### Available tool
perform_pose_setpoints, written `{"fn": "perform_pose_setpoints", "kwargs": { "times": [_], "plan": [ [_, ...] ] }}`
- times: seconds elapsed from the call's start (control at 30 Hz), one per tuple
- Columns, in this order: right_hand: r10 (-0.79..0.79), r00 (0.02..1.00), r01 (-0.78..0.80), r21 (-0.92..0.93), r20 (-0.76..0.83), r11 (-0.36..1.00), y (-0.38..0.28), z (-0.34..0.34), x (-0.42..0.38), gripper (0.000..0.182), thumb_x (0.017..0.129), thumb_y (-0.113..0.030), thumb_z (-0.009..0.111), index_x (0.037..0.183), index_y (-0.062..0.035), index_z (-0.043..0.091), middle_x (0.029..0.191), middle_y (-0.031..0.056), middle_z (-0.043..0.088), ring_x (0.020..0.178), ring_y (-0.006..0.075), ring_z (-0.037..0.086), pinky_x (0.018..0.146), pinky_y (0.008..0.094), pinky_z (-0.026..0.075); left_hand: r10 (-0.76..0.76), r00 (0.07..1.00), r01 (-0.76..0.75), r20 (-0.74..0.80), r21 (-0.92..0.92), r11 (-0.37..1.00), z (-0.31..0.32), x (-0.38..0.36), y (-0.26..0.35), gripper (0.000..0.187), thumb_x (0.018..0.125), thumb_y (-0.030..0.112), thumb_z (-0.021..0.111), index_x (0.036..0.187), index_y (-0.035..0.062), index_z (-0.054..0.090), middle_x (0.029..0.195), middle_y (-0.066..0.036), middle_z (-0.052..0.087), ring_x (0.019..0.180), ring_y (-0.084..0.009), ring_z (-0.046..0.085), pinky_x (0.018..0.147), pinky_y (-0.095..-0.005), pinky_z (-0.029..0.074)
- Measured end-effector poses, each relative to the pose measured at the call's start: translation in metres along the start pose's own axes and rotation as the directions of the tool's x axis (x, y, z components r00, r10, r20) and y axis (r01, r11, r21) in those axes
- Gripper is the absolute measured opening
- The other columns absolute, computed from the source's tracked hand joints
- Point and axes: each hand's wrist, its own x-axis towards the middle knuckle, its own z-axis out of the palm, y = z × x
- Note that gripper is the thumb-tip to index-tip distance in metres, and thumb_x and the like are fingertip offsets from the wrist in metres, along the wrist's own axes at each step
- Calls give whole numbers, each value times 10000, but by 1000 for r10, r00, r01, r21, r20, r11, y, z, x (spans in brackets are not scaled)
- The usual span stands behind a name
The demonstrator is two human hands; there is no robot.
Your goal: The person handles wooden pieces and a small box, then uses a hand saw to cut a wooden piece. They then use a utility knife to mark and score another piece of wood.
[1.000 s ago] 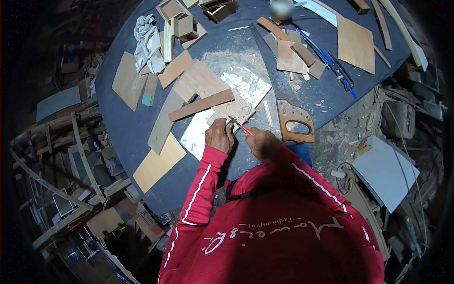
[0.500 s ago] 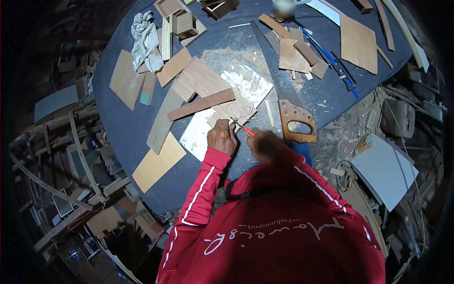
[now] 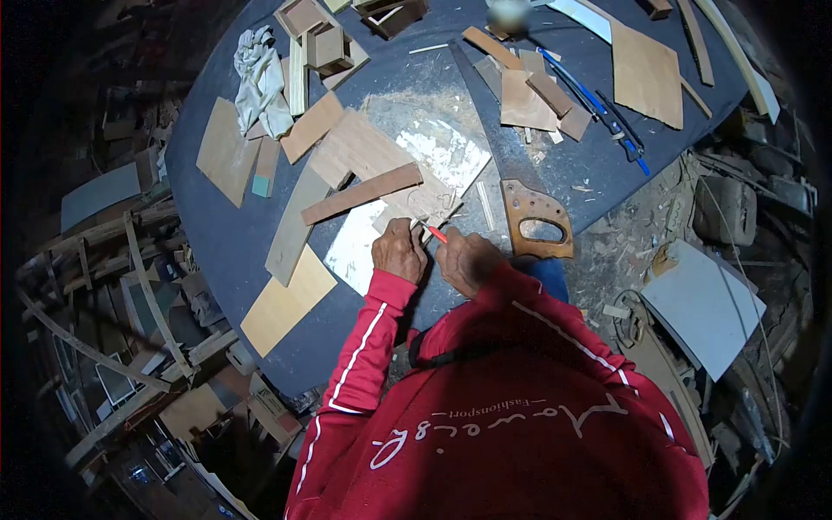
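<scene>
My right hand (image 3: 466,260) is closed around a slim red-handled tool (image 3: 436,234), its narrow metal tip pointing toward my left hand. The tool's exact kind is too small to tell. My left hand (image 3: 399,250) has its fingers curled at the near edge of a thin light piece of wood (image 3: 403,211), gripping it close to the tip. Just beyond the fingers, a reddish-brown wood strip (image 3: 362,193) lies across a larger plywood piece (image 3: 360,146). Wood shavings (image 3: 445,201) lie on the work by the tool. A white-smeared board (image 3: 351,256) is underneath.
A handsaw (image 3: 537,221) lies right of my hands. Plywood offcuts (image 3: 290,299) lie left, with a crumpled cloth (image 3: 262,82) and small wooden boxes (image 3: 329,50) farther back. A blue hacksaw-like frame (image 3: 598,108) and more offcuts (image 3: 527,102) are at the far right.
My right hand has moved slightly left and the red-handled tool has come nearer my left hand. The whole view has shifted a little; the left hand keeps its hold.
</scene>
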Motion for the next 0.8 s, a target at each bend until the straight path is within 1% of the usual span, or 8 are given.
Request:
{"fn": "perform_pose_setpoints", "kwargs": {
  "times": [0.07, 0.13, 0.17, 0.23, 0.33, 0.57, 0.63, 0.8],
  "plan": [
    [47, 997, -47, 8, -55, 999, -1, -1, 2, 165, 839, -139, 568, 735, -15, 597, 659, 164, 554, 576, 305, 650, 493, 402, 535, -9, 1000, 9, 19, 11, 1000, -2, 2, 1, 97, 830, 52, 618, 864, -16, 557, 734, -247, 606, 623, -418, 614, 532, -476, 477],
    [-62, 945, 115, -148, 320, 982, -4, -9, -2, 170, 850, -157, 568, 778, -2, 573, 642, 179, 569, 598, 333, 663, 505, 419, 543, -1, 1000, 1, 0, 9, 1000, -3, 1, 2, 94, 824, 44, 618, 860, -16, 556, 732, -246, 605, 627, -421, 614, 536, -477, 480],
    [-62, 944, 115, -148, 323, 982, -10, -22, -1, 170, 850, -157, 568, 778, -2, 573, 642, 179, 569, 598, 333, 663, 505, 419, 543, -3, 1000, 3, 1, 7, 1000, -2, 1, 1, 94, 824, 44, 618, 860, -16, 556, 732, -246, 605, 627, -421, 614, 536, -477, 480],
    [350, 937, -335, 242, -22, 911, -23, -43, 1, 211, 865, -184, 560, 854, 26, 546, 633, 213, 591, 618, 377, 663, 526, 446, 547, -16, 1000, 16, 3, -5, 1000, 0, 0, -1, 94, 815, 32, 624, 856, -19, 555, 730, -246, 605, 631, -424, 615, 538, -474, 481],
    [182, 983, -181, 238, 18, 954, -4, -4, 10, 264, 876, -215, 551, 908, 47, 538, 634, 225, 610, 647, 403, 665, 545, 458, 552, -9, 1000, 9, -22, -9, 1000, -2, 1, 2, 100, 813, 29, 624, 864, -21, 554, 723, -247, 603, 628, -426, 613, 539, -477, 476],
    [259, 964, -265, 178, 59, 948, -5, 10, -5, 271, 886, -218, 529, 897, 53, 541, 668, 223, 628, 651, 398, 678, 546, 458, 555, 5, 999, -5, -35, -10, 1000, -1, -1, 0, 106, 820, 44, 631, 865, -17, 556, 710, -246, 599, 622, -429, 606, 536, -474, 473],
    [136, 991, -137, 171, 16, 976, 0, 8, 5, 278, 893, -223, 521, 911, 54, 539, 697, 247, 640, 635, 390, 679, 555, 461, 557, 15, 999, -15, -36, -5, 1000, 1, 0, -1, 101, 819, 45, 632, 860, -15, 561, 716, -246, 601, 622, -431, 605, 536, -476, 472],
    [267, 959, -280, 174, 95, 944, -10, -22, -1, 282, 897, -231, 514, 903, 49, 544, 717, 261, 648, 639, 377, 684, 571, 463, 558, 3, 1000, -2, -15, 11, 1000, -1, 2, 1, 85, 824, 47, 619, 840, -13, 561, 746, -235, 600, 633, -427, 599, 544, -480, 467]
  ]
}}
